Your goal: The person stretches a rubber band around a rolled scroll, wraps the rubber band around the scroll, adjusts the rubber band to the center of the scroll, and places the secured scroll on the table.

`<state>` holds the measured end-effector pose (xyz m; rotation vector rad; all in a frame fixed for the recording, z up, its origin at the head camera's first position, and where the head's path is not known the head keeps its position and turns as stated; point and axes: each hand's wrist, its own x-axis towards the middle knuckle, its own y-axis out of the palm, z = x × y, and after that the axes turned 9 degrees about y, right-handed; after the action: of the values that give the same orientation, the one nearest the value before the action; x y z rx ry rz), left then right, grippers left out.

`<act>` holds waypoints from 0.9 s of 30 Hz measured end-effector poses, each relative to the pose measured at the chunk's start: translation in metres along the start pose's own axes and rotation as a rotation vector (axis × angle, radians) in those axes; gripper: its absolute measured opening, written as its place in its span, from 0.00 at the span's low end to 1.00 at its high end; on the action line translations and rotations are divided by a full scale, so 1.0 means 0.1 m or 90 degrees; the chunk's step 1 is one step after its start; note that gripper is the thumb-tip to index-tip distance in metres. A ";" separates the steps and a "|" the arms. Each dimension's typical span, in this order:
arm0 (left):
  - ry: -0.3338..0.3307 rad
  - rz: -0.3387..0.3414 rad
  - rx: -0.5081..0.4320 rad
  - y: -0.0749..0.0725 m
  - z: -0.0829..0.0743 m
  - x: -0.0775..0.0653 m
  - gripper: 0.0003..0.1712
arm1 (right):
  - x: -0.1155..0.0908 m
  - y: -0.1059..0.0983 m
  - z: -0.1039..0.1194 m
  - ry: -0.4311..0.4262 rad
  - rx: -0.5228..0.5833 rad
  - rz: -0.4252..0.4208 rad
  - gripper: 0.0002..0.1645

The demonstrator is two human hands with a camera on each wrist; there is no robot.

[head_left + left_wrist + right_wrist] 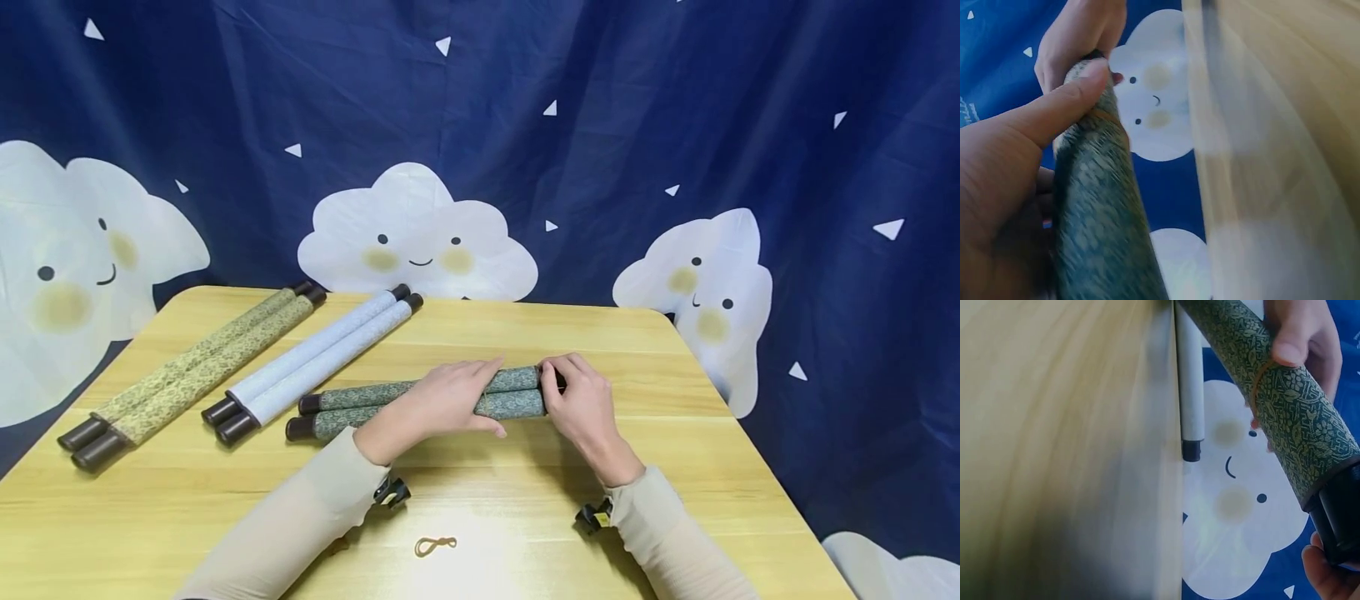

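A green patterned scroll (513, 404), rolled from both ends into two side-by-side rolls with dark end caps, is held just above the wooden table. My left hand (438, 396) grips it from above near the middle, thumb on the near side. With my right hand (585, 408) I hold the dark-capped right end. A thin brown rubber band (1259, 386) goes round both rolls between my hands; in the left wrist view the band (1105, 117) lies close to my left thumb tip.
To the left on the table (660, 533) lie a pale blue scroll (322, 358) and a yellow-green scroll (202, 367), each a pair of rolls with dark caps. A loose brown rubber band (435, 546) lies near the front. Behind the table hangs a navy curtain (480, 100) with clouds.
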<state>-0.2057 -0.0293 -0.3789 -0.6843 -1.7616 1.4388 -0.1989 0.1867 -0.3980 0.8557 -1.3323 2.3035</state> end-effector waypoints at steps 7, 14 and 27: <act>-0.031 -0.022 0.015 0.10 0.08 -0.07 0.57 | 0.03 -0.04 -0.01 0.025 0.004 0.006 0.15; -0.050 -0.017 0.021 0.09 0.13 -0.16 0.52 | 0.04 -0.04 -0.03 0.029 0.002 0.016 0.15; 0.010 -0.023 -0.031 0.10 0.13 -0.06 0.59 | 0.01 -0.01 0.02 0.007 0.001 0.009 0.14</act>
<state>-0.2130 -0.0393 -0.3908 -0.6827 -1.7934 1.3668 -0.1989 0.1851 -0.3960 0.8343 -1.3370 2.3168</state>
